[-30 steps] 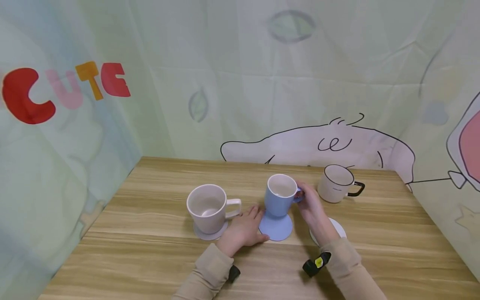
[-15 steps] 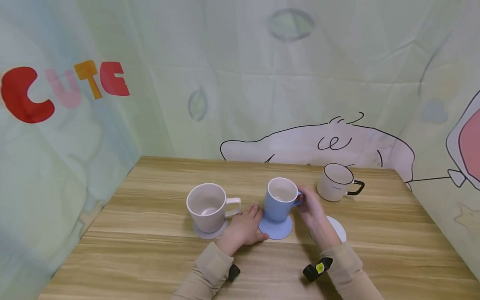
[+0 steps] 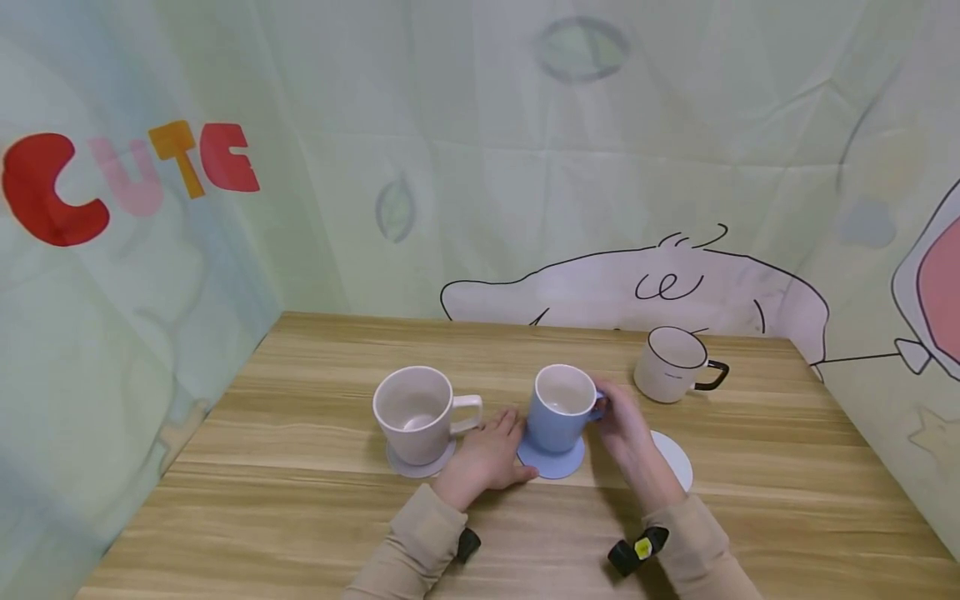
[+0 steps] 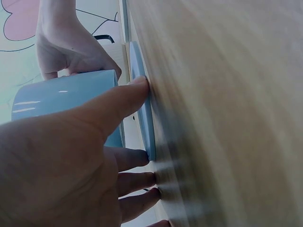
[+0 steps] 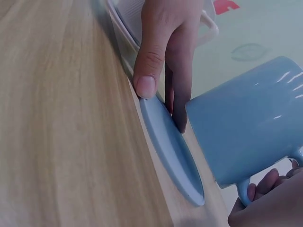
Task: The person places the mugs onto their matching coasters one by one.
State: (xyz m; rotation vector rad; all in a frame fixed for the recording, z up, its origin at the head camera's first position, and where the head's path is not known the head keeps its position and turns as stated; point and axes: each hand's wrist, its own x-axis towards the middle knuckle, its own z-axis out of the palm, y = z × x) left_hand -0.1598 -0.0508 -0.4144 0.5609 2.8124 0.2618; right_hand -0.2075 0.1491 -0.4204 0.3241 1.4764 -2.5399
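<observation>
A light blue mug (image 3: 558, 421) hangs upright just above a round blue coaster (image 3: 553, 465); the right wrist view shows a narrow gap between them. My right hand (image 3: 625, 425) grips the mug's handle, fingers curled round it. My left hand (image 3: 491, 454) lies palm down left of the coaster, fingers fairly straight. Its thumb (image 4: 135, 92) touches the coaster's near edge, and the index finger (image 4: 130, 158) meets the edge farther round. Left of that hand, a pale pinkish mug (image 3: 416, 417) stands on a matching coaster (image 3: 408, 468), its handle toward my fingers.
A white mug (image 3: 667, 371) with a dark rim and black handle stands at the back right of the wooden table (image 3: 262, 533). A white coaster (image 3: 675, 460) lies partly hidden behind my right forearm. Printed cloth (image 3: 487, 208) hangs along the table's back and sides.
My right hand has lowered the blue mug toward the blue coaster and slightly toward me. The left hand has stayed in place.
</observation>
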